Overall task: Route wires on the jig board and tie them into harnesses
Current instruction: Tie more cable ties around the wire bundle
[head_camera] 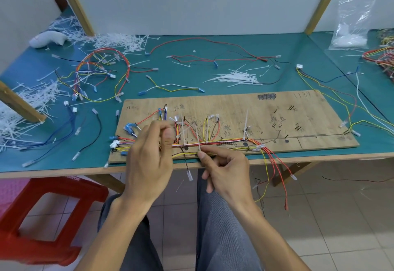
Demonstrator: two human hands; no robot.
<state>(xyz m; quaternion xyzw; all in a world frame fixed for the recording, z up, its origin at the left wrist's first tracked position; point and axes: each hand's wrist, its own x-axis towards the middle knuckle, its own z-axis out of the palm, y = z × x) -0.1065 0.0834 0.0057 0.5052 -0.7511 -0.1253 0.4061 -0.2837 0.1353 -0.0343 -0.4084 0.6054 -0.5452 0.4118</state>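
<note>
Wire bundle (223, 142) along the jig board's (309, 121) 6 o'clock edge, left hand (149, 155) pinching and half hiding it. Right hand (228, 170) pinches one cable tie (198, 140); one loose-tie pile (236, 77) at 12 o'clock, one red stool (53, 187) at 8.

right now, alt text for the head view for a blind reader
Two hands tie a multicoloured wire bundle on a wooden jig board: the left hand grips the bundle, the right hand pinches a white cable tie. The teal table is littered with loose wires and spare cable ties.
</note>
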